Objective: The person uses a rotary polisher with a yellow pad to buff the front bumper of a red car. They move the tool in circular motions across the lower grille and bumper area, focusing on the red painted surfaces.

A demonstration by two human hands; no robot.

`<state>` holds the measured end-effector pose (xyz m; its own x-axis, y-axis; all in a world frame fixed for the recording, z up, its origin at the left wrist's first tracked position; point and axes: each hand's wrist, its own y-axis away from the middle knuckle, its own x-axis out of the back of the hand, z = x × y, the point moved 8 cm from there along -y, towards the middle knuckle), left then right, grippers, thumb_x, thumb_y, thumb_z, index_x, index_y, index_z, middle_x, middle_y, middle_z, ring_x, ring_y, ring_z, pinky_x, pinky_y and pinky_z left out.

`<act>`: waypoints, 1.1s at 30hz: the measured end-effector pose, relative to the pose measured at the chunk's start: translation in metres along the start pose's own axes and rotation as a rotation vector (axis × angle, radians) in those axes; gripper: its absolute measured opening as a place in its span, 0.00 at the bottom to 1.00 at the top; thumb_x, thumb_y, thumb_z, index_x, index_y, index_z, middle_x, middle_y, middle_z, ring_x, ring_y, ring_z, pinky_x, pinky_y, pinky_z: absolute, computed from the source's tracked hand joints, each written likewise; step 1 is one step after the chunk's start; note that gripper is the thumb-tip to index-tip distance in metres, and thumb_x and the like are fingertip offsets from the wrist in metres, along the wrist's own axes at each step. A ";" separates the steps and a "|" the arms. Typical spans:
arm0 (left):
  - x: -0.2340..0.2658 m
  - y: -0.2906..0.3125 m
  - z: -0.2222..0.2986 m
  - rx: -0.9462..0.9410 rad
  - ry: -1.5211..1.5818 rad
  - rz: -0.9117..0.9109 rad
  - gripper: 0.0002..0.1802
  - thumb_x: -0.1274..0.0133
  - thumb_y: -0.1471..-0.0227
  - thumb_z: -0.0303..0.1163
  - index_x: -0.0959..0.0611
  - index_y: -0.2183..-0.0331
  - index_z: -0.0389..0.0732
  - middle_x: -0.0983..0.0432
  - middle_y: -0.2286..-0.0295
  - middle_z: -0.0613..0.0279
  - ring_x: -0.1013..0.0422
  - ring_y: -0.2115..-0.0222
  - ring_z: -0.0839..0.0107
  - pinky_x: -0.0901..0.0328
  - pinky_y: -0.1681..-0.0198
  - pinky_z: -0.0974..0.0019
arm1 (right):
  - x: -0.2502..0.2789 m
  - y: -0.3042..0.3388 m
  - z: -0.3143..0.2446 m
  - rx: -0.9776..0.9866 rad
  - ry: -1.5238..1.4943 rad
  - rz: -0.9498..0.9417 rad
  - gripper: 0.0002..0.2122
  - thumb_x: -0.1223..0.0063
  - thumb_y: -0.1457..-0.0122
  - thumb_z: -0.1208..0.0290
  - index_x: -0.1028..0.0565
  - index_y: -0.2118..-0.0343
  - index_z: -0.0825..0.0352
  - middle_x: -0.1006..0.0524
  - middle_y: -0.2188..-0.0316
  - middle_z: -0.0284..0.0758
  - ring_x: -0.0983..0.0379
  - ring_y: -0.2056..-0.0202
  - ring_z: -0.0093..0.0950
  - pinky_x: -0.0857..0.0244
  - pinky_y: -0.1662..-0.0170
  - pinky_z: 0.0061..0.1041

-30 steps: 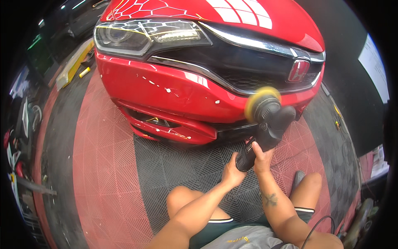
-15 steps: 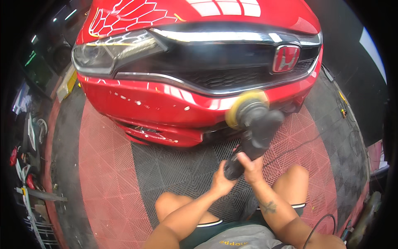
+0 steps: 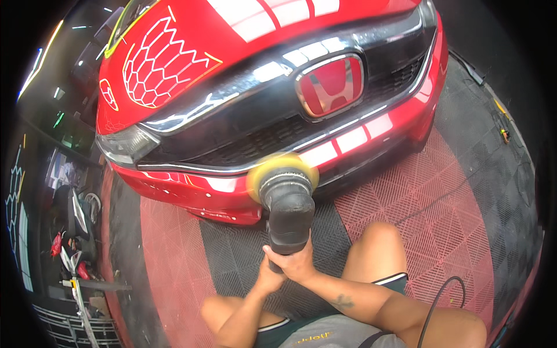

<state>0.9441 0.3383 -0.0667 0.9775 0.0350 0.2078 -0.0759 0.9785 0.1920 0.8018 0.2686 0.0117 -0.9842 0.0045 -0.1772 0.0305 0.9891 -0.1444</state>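
Both of my hands grip a black power polisher (image 3: 290, 220) with a yellow foam pad (image 3: 253, 181). My right hand (image 3: 297, 264) is closed around its body, just behind the rounded head. Lower on the handle, my left hand (image 3: 269, 281) is wrapped round it, its fingers partly hidden. The pad's rim is blurred, and it meets the glossy red front bumper (image 3: 360, 139) just under the grille's chrome strip. Above it are the dark grille (image 3: 249, 142) and a red-and-chrome emblem (image 3: 329, 86). Whether the whole pad face lies flat on the paint is hidden.
A dark power cord (image 3: 430, 310) loops by my right arm. My bare knees (image 3: 380, 243) flank the polisher. Red and black ribbed tiles (image 3: 406, 197) cover the floor. A motorcycle (image 3: 78, 232) stands at the left, near a metal rack (image 3: 81, 319).
The view has turned and come closer to the car, shifting the emblem and polisher left in the picture. The polisher's head has swung from leaning right to nearly straight ahead, still at the bumper.
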 end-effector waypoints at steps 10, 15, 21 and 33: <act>0.028 0.012 0.026 0.124 -0.174 -0.037 0.41 0.26 0.50 0.24 0.24 0.36 0.38 0.20 0.42 0.55 0.25 0.40 0.61 0.31 0.35 0.55 | -0.024 0.012 0.000 0.018 0.146 -0.055 0.45 0.17 0.50 0.58 0.35 0.34 0.70 0.18 0.48 0.48 0.19 0.46 0.48 0.30 0.36 0.46; 0.076 0.025 -0.075 0.170 -0.176 -0.023 0.58 0.21 0.57 0.27 0.34 0.30 0.33 0.24 0.39 0.49 0.29 0.37 0.61 0.34 0.32 0.57 | -0.048 0.033 0.028 0.045 0.176 -0.111 0.29 0.20 0.47 0.63 0.22 0.45 0.69 0.18 0.50 0.44 0.20 0.50 0.45 0.30 0.39 0.45; 0.123 0.029 -0.067 0.077 -0.208 0.025 0.45 0.22 0.56 0.28 0.27 0.39 0.41 0.17 0.50 0.54 0.21 0.47 0.64 0.27 0.42 0.58 | -0.102 0.045 0.033 -0.023 0.038 -0.041 0.19 0.24 0.46 0.71 0.18 0.52 0.69 0.15 0.56 0.39 0.18 0.57 0.36 0.25 0.47 0.39; 0.256 -0.018 -0.070 0.024 -0.187 -0.160 0.37 0.24 0.56 0.28 0.24 0.45 0.42 0.16 0.56 0.55 0.18 0.53 0.62 0.25 0.49 0.58 | -0.247 0.051 0.043 0.038 -0.099 0.173 0.18 0.26 0.44 0.76 0.20 0.51 0.71 0.16 0.58 0.36 0.17 0.57 0.29 0.23 0.49 0.33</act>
<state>1.2091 0.3439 -0.0837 0.9244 -0.1604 0.3461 0.0702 0.9633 0.2589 1.0537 0.3118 0.0059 -0.9418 0.1577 -0.2969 0.2063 0.9684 -0.1401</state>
